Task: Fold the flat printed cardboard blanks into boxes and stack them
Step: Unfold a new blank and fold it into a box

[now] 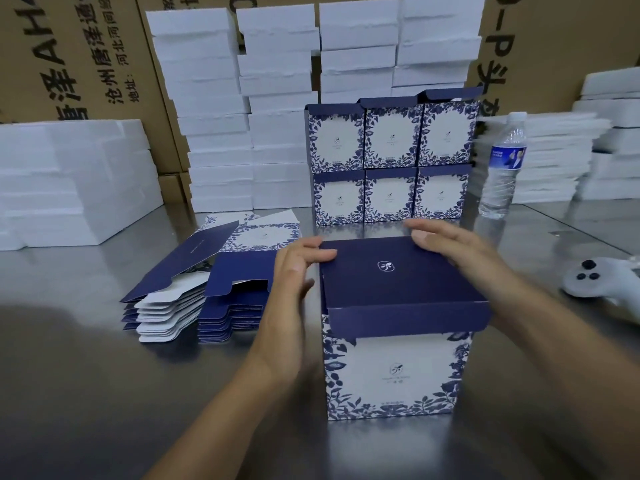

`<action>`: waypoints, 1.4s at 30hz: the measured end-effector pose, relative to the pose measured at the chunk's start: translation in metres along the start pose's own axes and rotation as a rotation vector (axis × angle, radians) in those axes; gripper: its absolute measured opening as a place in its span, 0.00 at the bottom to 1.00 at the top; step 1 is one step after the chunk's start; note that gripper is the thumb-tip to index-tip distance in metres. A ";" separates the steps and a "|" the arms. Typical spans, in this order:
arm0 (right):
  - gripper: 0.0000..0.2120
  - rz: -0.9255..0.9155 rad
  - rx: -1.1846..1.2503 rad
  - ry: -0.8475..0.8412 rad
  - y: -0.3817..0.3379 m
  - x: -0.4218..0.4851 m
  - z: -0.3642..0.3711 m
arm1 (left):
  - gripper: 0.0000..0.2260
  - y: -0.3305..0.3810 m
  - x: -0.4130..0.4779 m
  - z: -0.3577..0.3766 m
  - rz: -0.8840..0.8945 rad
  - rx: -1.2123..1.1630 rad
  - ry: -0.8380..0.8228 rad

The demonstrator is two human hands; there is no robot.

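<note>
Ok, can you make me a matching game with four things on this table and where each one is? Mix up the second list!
Things
1. water bottle
2. pile of flat cardboard
3. nearest box
4. white controller

Places
A. between the left hand and the right hand
B. by the right edge of the table
C. standing just right of the stacked boxes
D. lying flat, left of the left hand

Pairs: 1-C, 2-D, 3-A, 4-B
</note>
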State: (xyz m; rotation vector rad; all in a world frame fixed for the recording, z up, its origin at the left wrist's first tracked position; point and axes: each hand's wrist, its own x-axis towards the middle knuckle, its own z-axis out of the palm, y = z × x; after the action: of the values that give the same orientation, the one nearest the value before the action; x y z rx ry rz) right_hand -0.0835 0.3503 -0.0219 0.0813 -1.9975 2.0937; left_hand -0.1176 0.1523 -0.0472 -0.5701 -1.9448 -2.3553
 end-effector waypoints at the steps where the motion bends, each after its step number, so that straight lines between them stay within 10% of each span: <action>1: 0.07 -0.011 0.015 0.030 0.000 -0.001 0.000 | 0.10 0.000 -0.007 0.001 0.047 -0.017 0.011; 42: 0.07 0.155 -0.470 -0.052 -0.032 0.021 0.029 | 0.08 0.038 0.038 0.022 -0.307 0.377 -0.037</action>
State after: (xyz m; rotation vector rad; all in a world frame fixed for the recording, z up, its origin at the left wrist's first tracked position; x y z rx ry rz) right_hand -0.1010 0.3258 0.0155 -0.1080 -2.5410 1.6572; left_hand -0.1372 0.1730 0.0032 -0.3094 -2.5666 -2.0402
